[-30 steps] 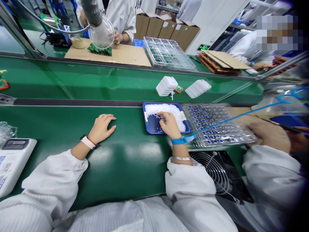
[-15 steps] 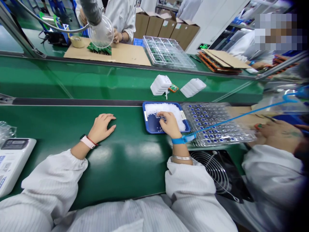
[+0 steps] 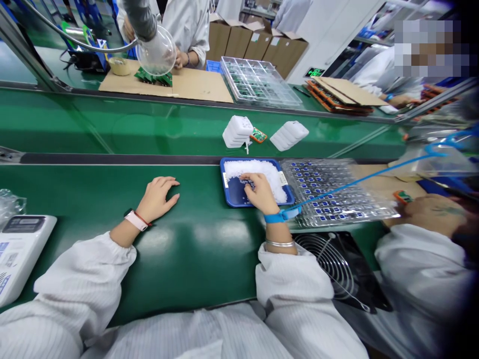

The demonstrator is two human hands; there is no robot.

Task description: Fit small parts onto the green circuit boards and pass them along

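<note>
My left hand (image 3: 157,197) rests palm down on the green table (image 3: 93,199), fingers together and stretched out, holding nothing. My right hand (image 3: 258,192) reaches into a blue tray (image 3: 230,192) of small white plastic parts (image 3: 262,169), its fingers curled among them; what they pinch is too small to make out. A blue wrist strap (image 3: 275,217) with a coiled blue cord sits on my right wrist. Right of the blue tray lies a clear blister tray (image 3: 337,194) with rows of small blue parts.
Two stacks of white housings (image 3: 237,132) (image 3: 290,135) and a small green board (image 3: 258,135) ride the conveyor belt behind. A co-worker's hand (image 3: 430,212) is at the right. A white scale (image 3: 18,249) sits at left, a fan grille (image 3: 333,259) near my right arm.
The white stacks and the green board have drifted left on the belt. The co-worker's hand at right has shifted. My own hands have barely moved.
</note>
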